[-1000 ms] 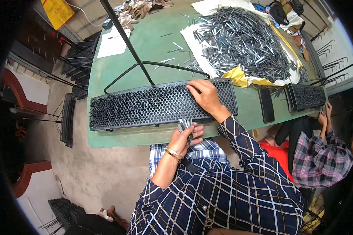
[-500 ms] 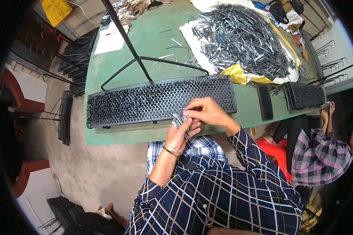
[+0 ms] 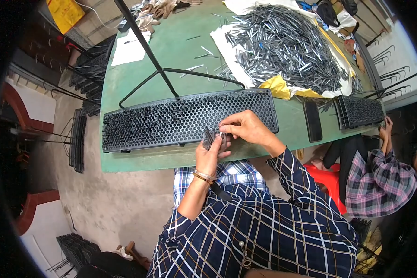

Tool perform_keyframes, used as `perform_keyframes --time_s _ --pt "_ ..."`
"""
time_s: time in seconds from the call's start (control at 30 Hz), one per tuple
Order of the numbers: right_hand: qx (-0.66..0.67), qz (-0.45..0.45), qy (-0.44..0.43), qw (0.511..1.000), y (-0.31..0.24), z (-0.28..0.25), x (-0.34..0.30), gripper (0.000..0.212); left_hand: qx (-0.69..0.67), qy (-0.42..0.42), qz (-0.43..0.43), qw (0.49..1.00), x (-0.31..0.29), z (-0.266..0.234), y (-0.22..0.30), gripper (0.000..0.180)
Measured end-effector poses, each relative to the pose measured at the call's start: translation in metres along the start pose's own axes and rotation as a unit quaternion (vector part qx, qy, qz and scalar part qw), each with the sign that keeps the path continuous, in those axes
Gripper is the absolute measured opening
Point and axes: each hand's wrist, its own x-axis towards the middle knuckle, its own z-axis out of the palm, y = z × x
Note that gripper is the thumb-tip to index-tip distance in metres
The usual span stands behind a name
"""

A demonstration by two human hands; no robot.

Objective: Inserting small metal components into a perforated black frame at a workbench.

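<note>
My left hand [image 3: 207,157] is closed round a small bunch of thin, dark grey metal sticks [image 3: 209,137], whose ends rise above the thumb. Beside it, my right hand [image 3: 251,130] pinches one slim pale stick [image 3: 221,131] between thumb and fingertips, close to the bunch. Both hands are just over the front edge of a long black honeycomb-holed rack [image 3: 252,107]. Dark sticks stand densely in the rack's left part, while open holes show towards its right. A forked black rod [image 3: 141,41] extends from the rack's back.
On the green table [image 3: 171,48] a large heap of dark metal sticks [image 3: 287,51] lies on a white and yellow sheet. A black phone [image 3: 312,121] lies right of the rack. Farther right, a co-worker in a plaid shirt [image 3: 380,185] handles a similar rack [image 3: 360,112].
My left hand has turned slightly, so the bunch stands more upright. My right hand's pinch stays beside it, barely shifted. The co-worker's hands have moved closer together.
</note>
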Motion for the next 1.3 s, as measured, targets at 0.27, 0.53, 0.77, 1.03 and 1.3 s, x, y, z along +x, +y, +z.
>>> perform_keyframes --time_s 0.27,0.53,0.77,1.03,1.3 --pt "-0.066 -0.136 0.125 0.981 -0.006 -0.021 0.01 0.016 -0.066 -0.048 -0.039 0.996 0.0 -0.004 0.002 0.027" --pt "-0.242 -0.247 0.195 0.918 0.004 -0.04 0.043 0.014 -0.05 -0.111 -0.119 0.985 -0.004 0.003 -0.005 0.027" --pt "-0.239 -0.247 0.17 0.923 0.011 -0.041 0.05 0.013 -0.076 -0.116 -0.133 0.981 -0.001 -0.001 -0.007 0.027" --pt "-0.237 -0.253 0.158 0.924 0.012 -0.044 0.047 0.012 -0.09 -0.115 -0.139 0.979 0.002 -0.007 -0.011 0.028" --pt "-0.247 -0.267 0.166 0.917 0.02 -0.044 0.051 0.012 -0.092 -0.114 -0.144 0.979 0.001 -0.005 -0.011 0.027"
